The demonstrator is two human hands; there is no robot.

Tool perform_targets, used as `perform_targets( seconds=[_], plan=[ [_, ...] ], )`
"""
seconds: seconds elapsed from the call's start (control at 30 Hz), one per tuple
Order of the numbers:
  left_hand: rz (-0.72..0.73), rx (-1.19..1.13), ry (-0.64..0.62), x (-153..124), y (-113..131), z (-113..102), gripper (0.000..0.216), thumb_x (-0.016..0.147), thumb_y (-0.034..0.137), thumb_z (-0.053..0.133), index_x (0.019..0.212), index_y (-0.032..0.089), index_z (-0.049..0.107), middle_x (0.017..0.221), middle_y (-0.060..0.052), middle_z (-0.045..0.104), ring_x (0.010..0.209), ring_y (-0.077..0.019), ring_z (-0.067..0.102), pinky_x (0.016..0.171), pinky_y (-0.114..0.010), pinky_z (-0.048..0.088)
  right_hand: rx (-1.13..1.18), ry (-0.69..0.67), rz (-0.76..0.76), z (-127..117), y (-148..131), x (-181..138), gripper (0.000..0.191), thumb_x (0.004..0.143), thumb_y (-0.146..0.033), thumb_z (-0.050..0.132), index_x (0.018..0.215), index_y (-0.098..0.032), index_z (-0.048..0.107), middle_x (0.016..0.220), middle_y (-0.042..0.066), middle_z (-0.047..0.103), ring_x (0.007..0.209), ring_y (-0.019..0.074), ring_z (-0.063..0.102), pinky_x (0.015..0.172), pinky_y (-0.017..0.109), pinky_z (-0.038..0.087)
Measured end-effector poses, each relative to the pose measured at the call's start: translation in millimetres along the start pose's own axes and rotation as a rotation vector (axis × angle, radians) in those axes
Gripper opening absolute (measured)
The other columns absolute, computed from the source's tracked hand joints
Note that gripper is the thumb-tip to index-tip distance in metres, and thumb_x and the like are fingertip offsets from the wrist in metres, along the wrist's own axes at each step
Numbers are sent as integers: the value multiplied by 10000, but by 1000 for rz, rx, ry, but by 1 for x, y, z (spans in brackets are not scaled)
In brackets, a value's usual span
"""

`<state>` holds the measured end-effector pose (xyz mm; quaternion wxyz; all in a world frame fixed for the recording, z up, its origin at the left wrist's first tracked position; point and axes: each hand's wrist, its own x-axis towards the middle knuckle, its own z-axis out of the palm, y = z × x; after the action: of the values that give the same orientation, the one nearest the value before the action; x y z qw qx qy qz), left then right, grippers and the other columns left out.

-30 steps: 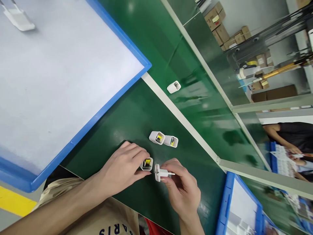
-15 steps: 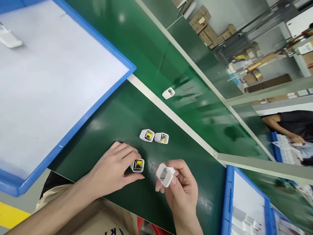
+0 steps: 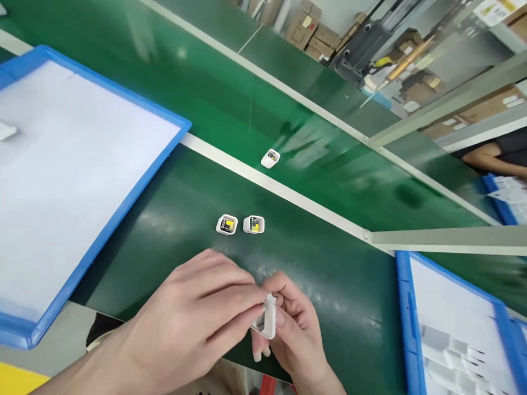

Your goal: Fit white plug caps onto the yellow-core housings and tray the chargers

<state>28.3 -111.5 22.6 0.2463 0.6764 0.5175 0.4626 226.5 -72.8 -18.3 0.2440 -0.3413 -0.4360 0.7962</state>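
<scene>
In front of me my right hand is closed on a white plug cap, a hollow shell with a pin showing beside the fingers. The fingertips of my left hand pinch the cap's left rim, partly covering its opening. What lies beneath my left palm is hidden. Just beyond my hands, two white charger housings stand on the green table, a left one and a right one, open ends up with yellow and dark parts inside. Farther back lies another white housing, beyond the pale strip.
A large blue-rimmed white tray takes up the left side. On the right stands another blue tray with several white plug parts. A pale metal bar crosses above the table there. A co-worker's arm shows at far right.
My left hand has come right to the plug cap; the housing beside its fingers is no longer visible. The view has shifted, and the two housings on the table sit slightly farther apart.
</scene>
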Motion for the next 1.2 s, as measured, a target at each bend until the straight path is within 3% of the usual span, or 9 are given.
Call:
perform_targets(
  seconds=[0.33, 0.6, 0.9, 1.2],
  plan=[
    [22, 288, -236, 2, 23, 16, 282, 1015, 153, 449, 974, 217, 720, 871, -25, 716, 761, -142, 681, 804, -309, 644, 121, -17, 16, -17, -3, -19, 358, 930, -468, 748, 937, -174, 543, 628, -1, 661, 474, 82, 580, 463, 164, 385],
    [59, 190, -341, 13, 33, 27, 209, 1019, 158, 499, 1086, 219, 688, 954, -13, 748, 795, -126, 703, 749, -237, 629, 267, -83, 62, -34, -2, -34, 320, 932, -439, 754, 933, -172, 578, 636, -18, 647, 494, 67, 600, 453, 136, 358],
    [60, 83, -368, 29, 40, 52, 235, 941, 32, 518, 955, 198, 683, 852, 16, 747, 718, -79, 692, 709, -161, 561, 351, -111, 37, -51, 1, -54, 279, 957, -394, 722, 911, -147, 599, 604, 0, 653, 450, 50, 526, 437, 130, 334],
    [122, 47, -491, 39, 49, 68, 256, 973, 80, 506, 884, 205, 711, 722, 11, 675, 633, -76, 621, 626, -157, 493, 341, -59, 98, -66, -2, -73, 339, 915, -446, 756, 869, -153, 590, 547, -28, 581, 427, 43, 456, 422, 138, 264]
  ],
)
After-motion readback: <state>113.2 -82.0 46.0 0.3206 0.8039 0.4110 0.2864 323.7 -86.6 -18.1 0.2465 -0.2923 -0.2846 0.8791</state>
